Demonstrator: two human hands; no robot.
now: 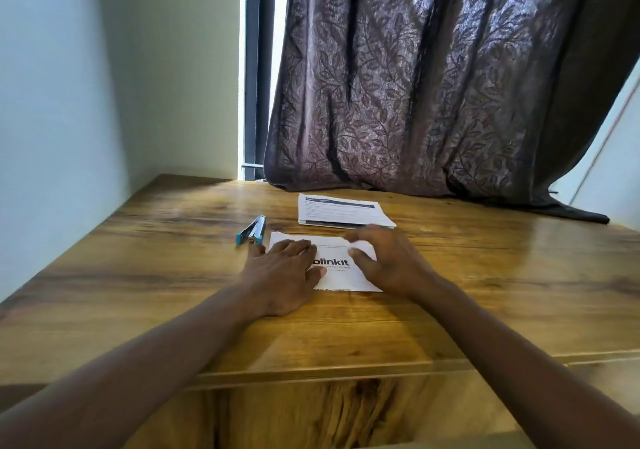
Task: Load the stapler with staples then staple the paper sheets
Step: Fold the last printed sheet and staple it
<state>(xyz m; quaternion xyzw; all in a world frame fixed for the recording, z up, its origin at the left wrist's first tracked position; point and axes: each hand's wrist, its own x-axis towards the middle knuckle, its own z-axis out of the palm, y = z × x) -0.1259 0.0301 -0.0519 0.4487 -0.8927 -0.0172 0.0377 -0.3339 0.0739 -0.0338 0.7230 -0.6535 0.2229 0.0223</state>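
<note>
Two bare forearms are being reached forward from the bottom corners of the view across a wooden table. Both hands are being laid on a white printed sheet near the table's middle, a little apart from each other. The left hand is being pressed flat on the sheet's left part, fingers straight and spread. The right hand is being rested on the sheet's right part with fingers loosely arched. Its fingertips are blurred, and nothing is seen being gripped.

A blue and silver stapler is lying just beside the sheet's far left corner, near the left hand's little finger, and is being touched by neither hand. Whether it is loaded cannot be told, and no loose staples are being shown. A second stack of printed papers is lying just behind the sheet, toward a dark leaf-patterned curtain.

By judgement, the paper is being flattened or squared up, and neither loading nor stapling appears to be in hand. The next move would probably call for the stapler to be picked up, most easily by the left hand, and opened so that its staple channel can be checked. The sheets would then need to be kept aligned by the other hand.
</note>
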